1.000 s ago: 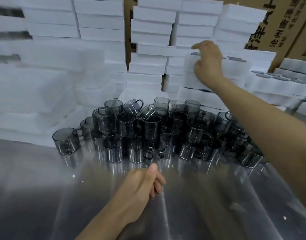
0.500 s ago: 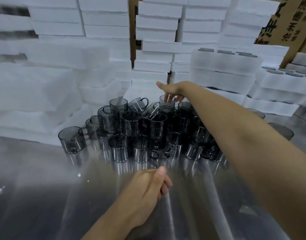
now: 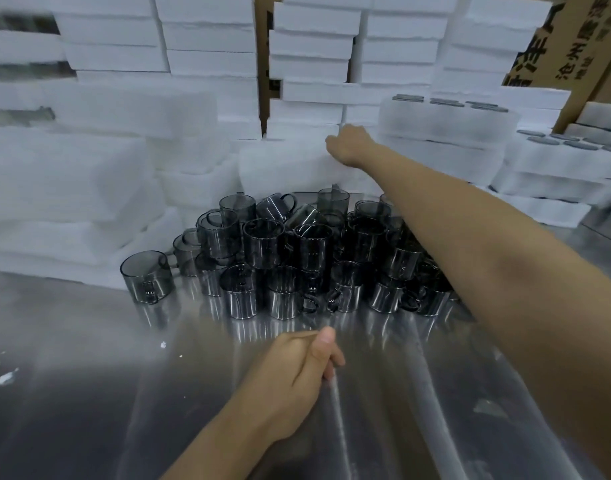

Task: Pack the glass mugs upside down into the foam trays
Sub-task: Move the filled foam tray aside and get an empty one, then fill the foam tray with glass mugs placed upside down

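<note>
Glass mugs, carton with "沧州" lettering

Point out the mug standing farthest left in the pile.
The glass mug at the front left corner of the pile; all the others crowd to its right.

Metal table: bright, reflective top, streaked with glare.

Glass mugs, smoke-grey, stand packed together from centre toward 12 o'clock, piled in more than one layer; one mug on top lies tipped on its side. A single mug stands upright just beside the group at its 9 o'clock edge. Stacks of white foam trays rest along the table's far side from 9 through 12 o'clock, with further stacks at 2 o'clock. White foam crumbs lie at 8 o'clock, well apart from the mugs.
</note>
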A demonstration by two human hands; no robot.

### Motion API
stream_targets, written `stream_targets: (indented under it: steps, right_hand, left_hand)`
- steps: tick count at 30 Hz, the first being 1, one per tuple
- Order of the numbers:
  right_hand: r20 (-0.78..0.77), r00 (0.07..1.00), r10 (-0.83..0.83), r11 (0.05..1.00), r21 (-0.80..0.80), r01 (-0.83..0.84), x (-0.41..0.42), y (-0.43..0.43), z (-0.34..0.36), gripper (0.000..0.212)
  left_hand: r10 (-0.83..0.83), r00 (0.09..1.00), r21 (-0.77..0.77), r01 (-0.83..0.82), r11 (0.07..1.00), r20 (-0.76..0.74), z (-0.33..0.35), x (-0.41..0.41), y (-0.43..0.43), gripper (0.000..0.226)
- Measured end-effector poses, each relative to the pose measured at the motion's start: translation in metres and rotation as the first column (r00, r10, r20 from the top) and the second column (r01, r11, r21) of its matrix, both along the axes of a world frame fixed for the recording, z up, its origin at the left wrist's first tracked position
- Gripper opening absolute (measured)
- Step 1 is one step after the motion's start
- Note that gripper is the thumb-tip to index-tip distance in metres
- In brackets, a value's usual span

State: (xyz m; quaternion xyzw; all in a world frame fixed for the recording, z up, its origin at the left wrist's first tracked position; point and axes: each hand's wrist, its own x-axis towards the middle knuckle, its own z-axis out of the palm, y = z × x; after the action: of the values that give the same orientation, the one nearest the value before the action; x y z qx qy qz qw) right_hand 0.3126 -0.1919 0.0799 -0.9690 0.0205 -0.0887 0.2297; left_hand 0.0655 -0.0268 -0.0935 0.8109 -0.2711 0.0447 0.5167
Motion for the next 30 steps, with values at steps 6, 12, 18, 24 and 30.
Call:
stream_targets:
  steps: [6, 12, 18, 24, 30]
  right_hand:
    - [0.158, 0.988, -0.003, 0.999, -0.045, 0.010, -0.050, -0.012, 0.041, 0.025]
    - [0.325, 0.937, 0.125, 0.987, -0.141, -0.083, -0.172, -0.022, 0.062, 0.033]
    - [0.370, 0.899, 0.236, 0.962, -0.223, -0.160, -0.307, -0.024, 0.017, 0.043]
    - [0.173, 0.954, 0.247, 0.931, -0.315, -0.184, -0.394, -0.025, -0.053, 0.042]
    - [-0.110, 0.955, 0.277, 0.873, -0.387, -0.298, -0.411, -0.033, -0.099, 0.046]
  left_hand:
    - [-0.006, 0.998, -0.050, 0.003, 0.999, -0.060, 0.006, -0.002, -0.001, 0.074]
    - [0.017, 0.969, -0.250, -0.080, 0.965, -0.246, 0.018, 0.000, -0.001, 0.070]
    - [0.218, 0.883, -0.587, -0.444, 0.678, -0.416, 0.029, 0.002, 0.019, 0.061]
    - [0.176, 0.851, -0.733, -0.517, 0.442, -0.495, 0.032, -0.012, 0.049, 0.040]
    - [0.082, 0.807, -0.596, -0.497, 0.631, -0.585, 0.042, -0.006, 0.051, 0.017]
